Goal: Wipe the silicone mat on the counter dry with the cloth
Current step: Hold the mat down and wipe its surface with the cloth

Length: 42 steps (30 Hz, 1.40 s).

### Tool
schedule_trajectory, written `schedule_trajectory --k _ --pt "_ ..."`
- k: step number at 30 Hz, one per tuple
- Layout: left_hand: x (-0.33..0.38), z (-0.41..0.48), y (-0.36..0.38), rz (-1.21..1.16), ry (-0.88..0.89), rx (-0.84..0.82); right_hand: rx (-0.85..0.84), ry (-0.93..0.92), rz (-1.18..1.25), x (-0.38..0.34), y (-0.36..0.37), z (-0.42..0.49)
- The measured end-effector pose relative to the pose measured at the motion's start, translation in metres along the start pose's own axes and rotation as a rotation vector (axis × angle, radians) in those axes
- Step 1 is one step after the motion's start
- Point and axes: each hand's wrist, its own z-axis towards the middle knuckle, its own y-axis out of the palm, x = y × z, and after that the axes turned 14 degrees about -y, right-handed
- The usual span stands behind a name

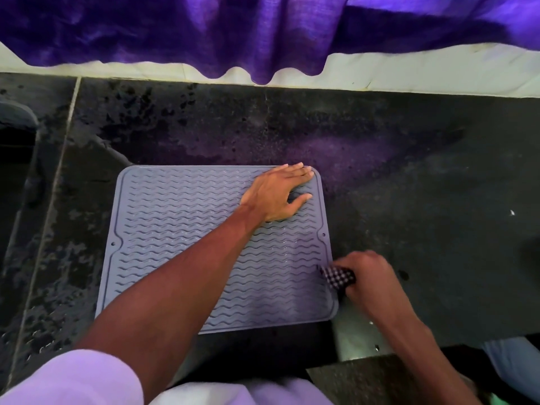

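Right hand [366,273] mostly hides cloth [339,277].

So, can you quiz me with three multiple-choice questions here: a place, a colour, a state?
1. Where on the grey wavy-ridged silicone mat does the left hand rest? A near left corner; B far right corner; C middle.
2. What colour is the hanging fabric curtain? A green; B purple; C yellow.
3. The right hand is: A flat and empty; B an empty fist; C gripping the black-and-white checked cloth.
Answers: B, it lies flat at that corner; B, plainly purple; C, it curls round the cloth.
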Motion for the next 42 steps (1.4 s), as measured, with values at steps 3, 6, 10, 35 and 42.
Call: schedule_trajectory --k 3,6,10,35,42 --pt "0.0 0.0 0.0 -0.003 0.0 -0.002 0.236 0.042 0.005 -0.01 0.009 0.019" --pt "0.0 -0.001 0.0 0.011 -0.001 -0.011 0.336 0.033 -0.022 -0.02 0.032 0.018" --pt "-0.001 0.0 -0.001 0.014 -0.005 -0.013 0.353 0.026 -0.013 -0.02 0.049 -0.003" --pt "0.0 0.004 0.001 0.033 0.001 -0.015 0.297 0.045 -0.014 -0.019 0.032 0.018" --pt "-0.002 0.001 0.0 0.031 0.005 -0.004 0.3 0.15 0.049 -0.028 0.062 -0.033"
